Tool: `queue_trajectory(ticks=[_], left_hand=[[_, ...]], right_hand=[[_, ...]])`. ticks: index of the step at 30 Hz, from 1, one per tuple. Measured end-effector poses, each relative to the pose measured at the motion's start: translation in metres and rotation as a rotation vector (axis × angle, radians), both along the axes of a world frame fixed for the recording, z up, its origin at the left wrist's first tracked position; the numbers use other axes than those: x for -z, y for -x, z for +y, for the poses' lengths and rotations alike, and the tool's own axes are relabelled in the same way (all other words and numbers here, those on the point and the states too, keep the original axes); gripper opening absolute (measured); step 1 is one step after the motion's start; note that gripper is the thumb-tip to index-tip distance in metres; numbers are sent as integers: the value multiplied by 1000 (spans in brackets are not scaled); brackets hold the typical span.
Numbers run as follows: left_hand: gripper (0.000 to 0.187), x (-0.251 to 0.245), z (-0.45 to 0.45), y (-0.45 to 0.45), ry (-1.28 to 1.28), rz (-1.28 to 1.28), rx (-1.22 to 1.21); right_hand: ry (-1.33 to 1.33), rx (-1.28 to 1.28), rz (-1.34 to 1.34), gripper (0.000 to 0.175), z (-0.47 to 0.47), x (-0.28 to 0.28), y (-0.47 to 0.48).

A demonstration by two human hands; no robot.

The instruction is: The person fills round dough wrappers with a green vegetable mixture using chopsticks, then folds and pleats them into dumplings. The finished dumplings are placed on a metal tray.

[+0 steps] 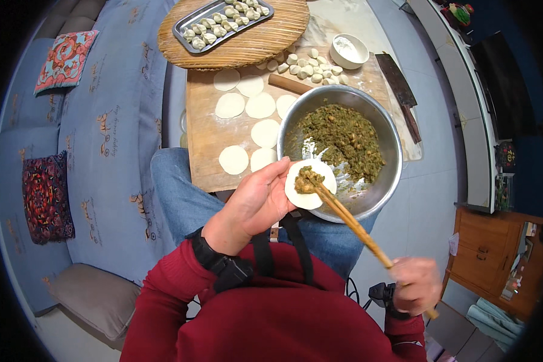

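Note:
On the palm and fingers of my left hand [264, 197] lies a round dumpling wrapper [311, 197], with a lump of green-brown filling [307, 181] on it. My right hand [416, 285], slightly blurred, grips a pair of wooden chopsticks [357, 228] near their upper end. Their tips touch the filling on the wrapper. Just beyond my left hand, a large stainless steel bowl [396, 149] holds more chopped filling [344, 135]. Several flat wrappers [233, 159] are spread over the floured wooden board [203, 131] to the left of the bowl.
A rolling pin [289, 83] lies behind the bowl, near small dough pieces [316, 68] and a white bowl of flour [349, 50]. To the right rests a cleaver [398, 86]. A metal tray [181, 32] of folded dumplings sits on a round woven mat [280, 34]. A sofa [113, 135] stands left.

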State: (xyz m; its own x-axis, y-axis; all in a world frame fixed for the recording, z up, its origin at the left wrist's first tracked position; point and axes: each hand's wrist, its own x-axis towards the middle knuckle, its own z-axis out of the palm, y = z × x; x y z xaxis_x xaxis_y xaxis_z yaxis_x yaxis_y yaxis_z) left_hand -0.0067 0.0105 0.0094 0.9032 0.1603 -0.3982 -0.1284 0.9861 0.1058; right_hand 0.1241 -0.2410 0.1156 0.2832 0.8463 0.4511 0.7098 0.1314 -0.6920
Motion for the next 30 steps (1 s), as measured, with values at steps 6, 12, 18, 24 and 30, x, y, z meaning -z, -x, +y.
queue_trajectory(ticks=[6, 12, 18, 24, 30], left_hand=[[50, -21, 1, -1, -123, -5, 57], [51, -16, -2, 0, -156, 11, 41], [51, -18, -5, -2, -148, 37, 19], [51, -7, 2, 3, -38, -53, -55], [50, 12, 29, 26, -28, -75, -132]], right_hand=[[-452, 519, 1131, 37, 20, 40, -19], [-373, 569, 1321, 40, 23, 67, -25], [-323, 517, 1274, 40, 33, 62, -16], [-512, 555, 1393, 39, 7, 74, -40], [-157, 659, 789, 40, 12, 86, -48]])
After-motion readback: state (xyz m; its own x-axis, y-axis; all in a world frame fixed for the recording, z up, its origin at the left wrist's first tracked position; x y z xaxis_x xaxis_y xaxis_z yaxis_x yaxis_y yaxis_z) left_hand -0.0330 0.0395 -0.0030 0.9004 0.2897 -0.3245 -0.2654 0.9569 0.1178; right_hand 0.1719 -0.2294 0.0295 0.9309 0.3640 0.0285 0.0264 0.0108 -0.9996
